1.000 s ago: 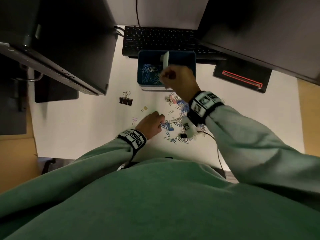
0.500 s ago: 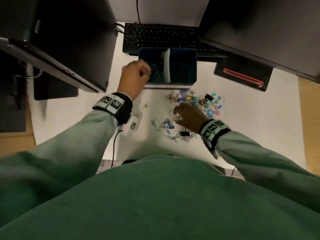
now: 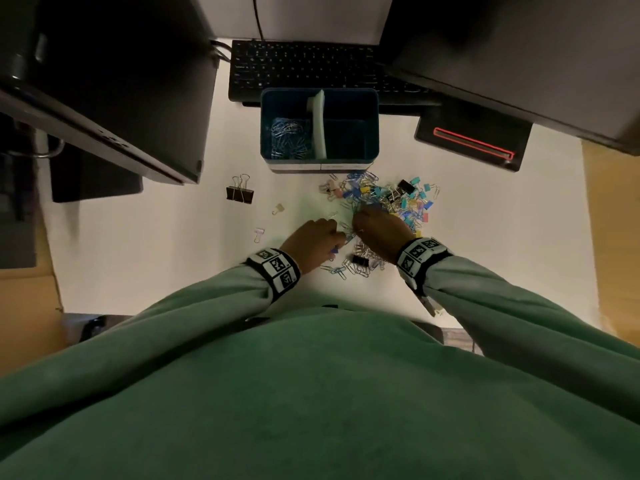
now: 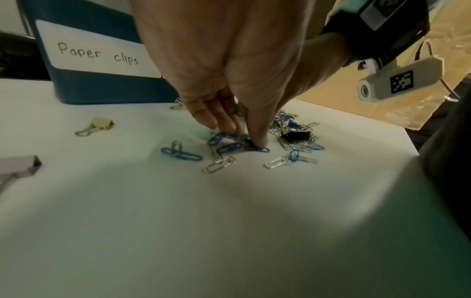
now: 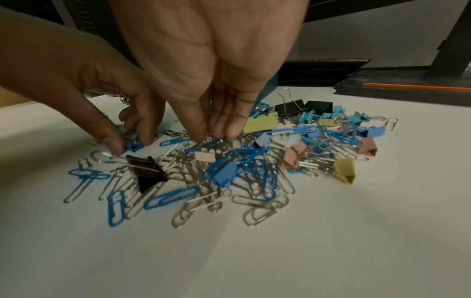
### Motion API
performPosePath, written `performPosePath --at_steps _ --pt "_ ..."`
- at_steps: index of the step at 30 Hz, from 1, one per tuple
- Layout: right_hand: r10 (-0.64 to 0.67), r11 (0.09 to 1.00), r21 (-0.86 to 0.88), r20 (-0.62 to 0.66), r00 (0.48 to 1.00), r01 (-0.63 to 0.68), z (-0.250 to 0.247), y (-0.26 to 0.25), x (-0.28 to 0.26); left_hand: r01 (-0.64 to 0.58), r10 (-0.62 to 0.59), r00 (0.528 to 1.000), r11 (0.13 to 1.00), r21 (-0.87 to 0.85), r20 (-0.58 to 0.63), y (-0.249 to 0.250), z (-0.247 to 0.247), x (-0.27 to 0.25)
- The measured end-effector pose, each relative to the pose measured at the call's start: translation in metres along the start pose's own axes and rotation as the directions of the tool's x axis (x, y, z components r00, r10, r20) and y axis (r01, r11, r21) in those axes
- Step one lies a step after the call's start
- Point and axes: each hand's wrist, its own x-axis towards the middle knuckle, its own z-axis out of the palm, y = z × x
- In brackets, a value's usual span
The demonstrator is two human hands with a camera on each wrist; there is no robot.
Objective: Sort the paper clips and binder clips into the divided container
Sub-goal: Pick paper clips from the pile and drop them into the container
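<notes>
Hiding pile [image 3: 381,202] centre: both hands' fingers [image 5: 201,129]

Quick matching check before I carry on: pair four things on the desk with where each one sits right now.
Things:
1. large black binder clip
2. left compartment
3. right compartment
4. left hand

Places or states:
A. holds blue and silver paper clips
B. looks empty
C. alone on the desk, left of the container
D. fingertips down on paper clips at the pile's left edge

Pairs: 1-C, 2-A, 3-B, 4-D
</notes>
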Motion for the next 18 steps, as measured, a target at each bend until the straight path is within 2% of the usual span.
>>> performPosePath --at_steps 3,7,9,11,13,15,18 --pt "0.026 0.997 0.071 0.024 0.999 -0.027 -0.003 0.000 -0.004 -0.015 0.015 0.999 1.000 0.003 -0.042 -0.001 0.002 0.001" --pt "-0.006 0.991 0.134 0.035 0.999 0.001 0.001 -0.005 -0.001 -0.046 0.024 0.988 0.989 -0.143 -0.150 0.003 -0.001 -0.008" --pt "-0.038 0.989 0.144 0.035 0.999 0.032 0.001 -0.011 0.007 -0.013 -0.043 0.973 0.971 -0.240 -0.227 -0.005 -0.010 -0.017" --pt "-0.051 0.985 0.168 0.032 0.998 0.045 -0.003 -0.019 0.016 0.081 -0.184 0.935 0.943 -0.323 -0.302 -0.026 -0.018 -0.026" --pt "-0.047 0.980 0.192 -0.012 0.999 0.049 -0.009 -0.024 0.025 0.214 -0.337 0.891 0.902 -0.374 -0.303 -0.050 -0.021 -0.032" --pt "-0.051 0.984 0.167 -0.036 0.998 0.056 -0.015 -0.028 0.029 0.294 -0.418 0.868 0.867 -0.402 -0.267 -0.062 -0.019 -0.037" --pt "-0.080 0.995 0.075 0.091 0.993 0.073 -0.017 -0.032 0.026 0.382 -0.453 0.880 0.855 -0.351 -0.146 -0.052 -0.010 -0.047"
